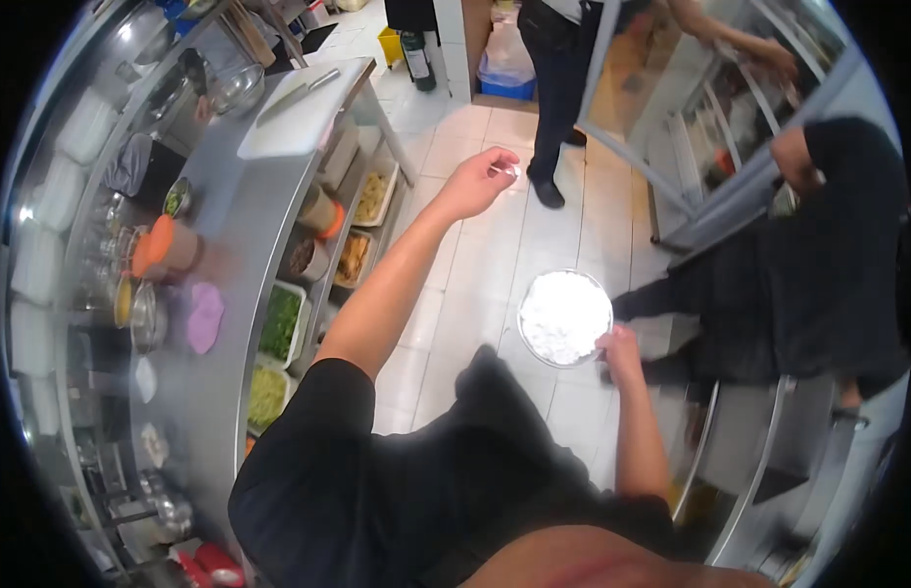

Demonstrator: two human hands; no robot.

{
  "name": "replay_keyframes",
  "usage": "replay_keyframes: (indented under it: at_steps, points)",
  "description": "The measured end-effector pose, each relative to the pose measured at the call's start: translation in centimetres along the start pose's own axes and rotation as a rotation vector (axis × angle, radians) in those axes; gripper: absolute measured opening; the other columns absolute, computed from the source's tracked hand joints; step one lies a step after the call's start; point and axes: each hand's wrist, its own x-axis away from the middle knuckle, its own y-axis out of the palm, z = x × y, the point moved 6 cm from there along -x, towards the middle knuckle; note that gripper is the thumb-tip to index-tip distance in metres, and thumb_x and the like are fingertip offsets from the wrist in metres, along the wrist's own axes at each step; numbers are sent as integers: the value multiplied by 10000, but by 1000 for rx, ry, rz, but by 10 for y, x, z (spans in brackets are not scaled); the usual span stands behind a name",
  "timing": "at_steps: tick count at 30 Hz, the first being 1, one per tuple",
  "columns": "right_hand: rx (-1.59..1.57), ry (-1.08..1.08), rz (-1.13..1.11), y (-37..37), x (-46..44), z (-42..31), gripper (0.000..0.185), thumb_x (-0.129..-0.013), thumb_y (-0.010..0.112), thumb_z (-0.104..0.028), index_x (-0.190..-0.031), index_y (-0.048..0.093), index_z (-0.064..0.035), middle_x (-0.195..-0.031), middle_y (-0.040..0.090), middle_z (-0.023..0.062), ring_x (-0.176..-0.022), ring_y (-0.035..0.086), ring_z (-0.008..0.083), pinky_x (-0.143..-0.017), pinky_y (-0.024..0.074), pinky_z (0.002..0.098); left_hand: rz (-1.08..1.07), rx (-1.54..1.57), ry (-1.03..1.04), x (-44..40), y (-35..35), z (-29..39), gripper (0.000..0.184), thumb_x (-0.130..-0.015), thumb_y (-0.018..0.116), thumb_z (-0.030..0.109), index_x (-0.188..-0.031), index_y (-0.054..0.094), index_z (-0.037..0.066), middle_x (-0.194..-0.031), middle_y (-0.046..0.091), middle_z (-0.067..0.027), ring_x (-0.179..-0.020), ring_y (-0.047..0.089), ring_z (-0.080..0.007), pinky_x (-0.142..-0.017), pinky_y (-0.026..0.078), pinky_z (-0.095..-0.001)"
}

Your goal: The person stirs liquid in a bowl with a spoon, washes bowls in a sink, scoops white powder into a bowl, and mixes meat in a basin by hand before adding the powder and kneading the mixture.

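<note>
My right hand [622,353] grips the rim of a round bowl [521,329] held out over the floor. White contents [565,316] fill it, so brightly lit that I cannot tell what they are. My left hand [483,182] is stretched forward, with fingers pinched around a small whitish bit [510,171] too small to name. It is apart from the bowl, ahead and to its left.
On the left runs a steel counter [242,211] bearing a white cutting board [299,122] with a knife [297,96]. Food trays [284,323] sit on the shelf below. One person [549,88] stands ahead; another [818,265] is at right by an open glass door [637,147].
</note>
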Motion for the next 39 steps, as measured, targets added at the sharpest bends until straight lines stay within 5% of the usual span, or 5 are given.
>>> replay_keyframes:
  at_steps: [9,20,23,28,39]
  points:
    - [27,-132,-189,213,-236,-236,110,-700,577,-35,-773,631,27,-705,608,45,-599,567,141,-544,469,296,108,554,-706,3,-89,-192,251,-964,537,192,-1147,520,22,-1077,610,-93,-933,633,-203,-788,547,-344]
    - [-73,-41,-404,462,-508,-369,179,-776,554,-26,-905,625,76,-821,669,124,-668,656,192,-605,578,340,379,62,-643,-222,-300,-362,163,-929,563,149,-851,544,6,-835,586,-45,-776,620,-156,-754,571,-358]
    - [396,-292,-339,457,-585,-422,164,-814,556,-84,-900,623,39,-797,646,99,-737,658,212,-643,575,334,416,630,-577,-325,-325,-364,91,-872,560,99,-904,622,40,-784,574,-14,-691,542,-102,-600,520,-300]
    - [-123,-23,-148,488,-699,-506,136,-759,514,-74,-826,564,33,-828,620,127,-684,640,236,-610,583,387,237,353,-507,-510,-399,-402,149,-840,582,100,-742,497,26,-682,544,-25,-597,555,-122,-551,507,-308]
    - [287,-248,-567,789,-1043,-705,162,-770,580,-75,-860,608,58,-780,614,106,-680,606,173,-602,570,352,813,358,-517,-706,-630,-668,143,-829,553,63,-929,630,-5,-802,619,-25,-660,529,-86,-583,448,-267]
